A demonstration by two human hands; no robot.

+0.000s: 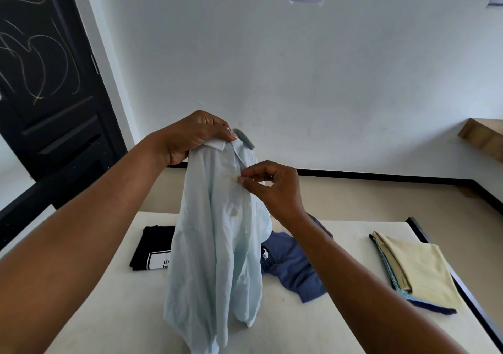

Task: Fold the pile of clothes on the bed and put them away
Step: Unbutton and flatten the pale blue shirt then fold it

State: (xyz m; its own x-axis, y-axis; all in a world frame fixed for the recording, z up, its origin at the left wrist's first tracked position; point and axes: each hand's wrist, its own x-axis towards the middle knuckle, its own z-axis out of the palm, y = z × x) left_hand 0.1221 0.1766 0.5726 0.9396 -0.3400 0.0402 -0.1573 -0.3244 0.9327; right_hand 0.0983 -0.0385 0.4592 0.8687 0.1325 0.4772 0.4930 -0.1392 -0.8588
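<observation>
A pale blue collared shirt [217,244] hangs upright over the bed [340,326], its hem near the mattress. My left hand [190,138] grips the collar at the top. My right hand [269,185] pinches the button placket a little below the collar. Behind the shirt, a crumpled blue garment [296,269] lies on the mattress. A folded black T-shirt [152,250] with a white print lies at the left, partly hidden by the hanging shirt.
A folded stack with a pale yellow cloth [419,272] on top sits at the bed's right edge. A black door [49,81] stands at the left, a white wall behind, a wooden shelf [481,136] at the far right.
</observation>
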